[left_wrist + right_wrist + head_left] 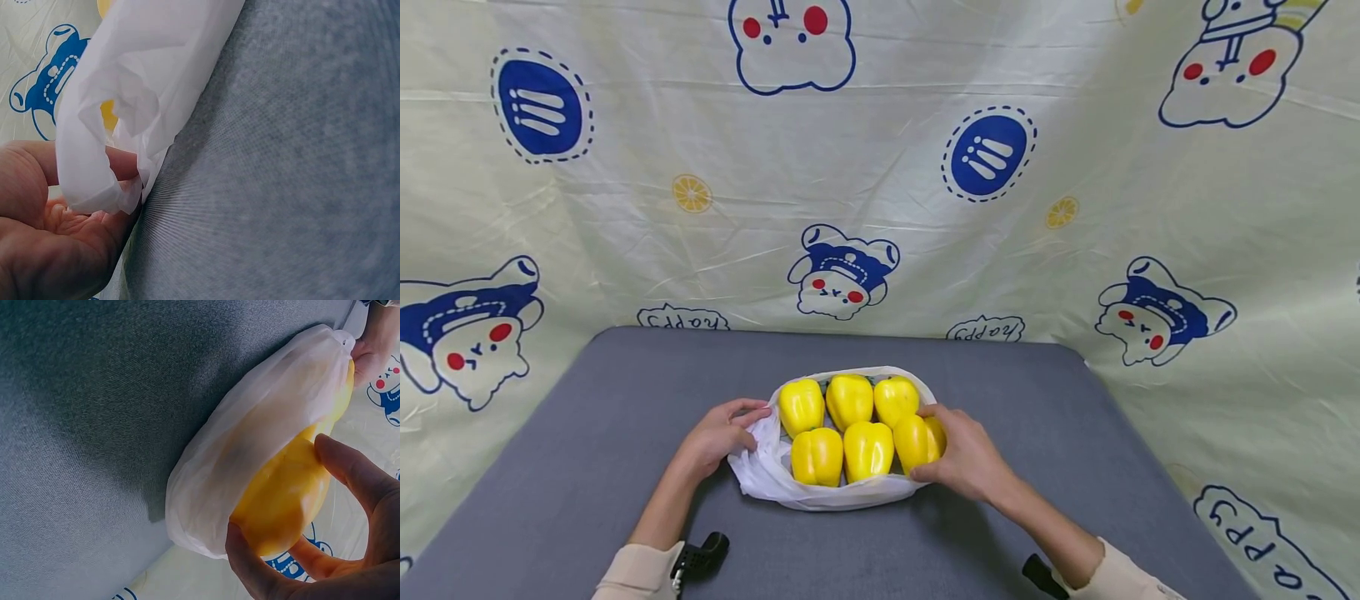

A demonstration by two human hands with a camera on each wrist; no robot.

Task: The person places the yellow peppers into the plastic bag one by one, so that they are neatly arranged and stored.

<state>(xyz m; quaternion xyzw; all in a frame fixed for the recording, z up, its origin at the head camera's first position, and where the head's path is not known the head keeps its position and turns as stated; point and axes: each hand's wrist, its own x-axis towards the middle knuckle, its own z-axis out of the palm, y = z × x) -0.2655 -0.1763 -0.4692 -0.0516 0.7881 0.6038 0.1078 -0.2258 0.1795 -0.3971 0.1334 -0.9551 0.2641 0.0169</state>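
Observation:
Several glossy yellow bell peppers (868,450) sit in two rows inside a white plastic bag (820,500), whose rim is folded down around them. My right hand (966,450) grips the near right bell pepper (915,443), thumb on the near side and fingers over the far side. In the right wrist view, the fingertips (240,540) press against this bell pepper (281,500), which sits within the bag's edge. At the bag's left end, my left hand (718,437) holds the loose, crumpled plastic. The left wrist view shows a loop of the bag (125,112) around its fingers.
A grey cloth-covered table (820,550) lies under the bag. Behind it hangs a pale curtain (895,83) printed with cartoon figures. Dark straps (703,554) sit at both wrists, by beige sleeves (640,571).

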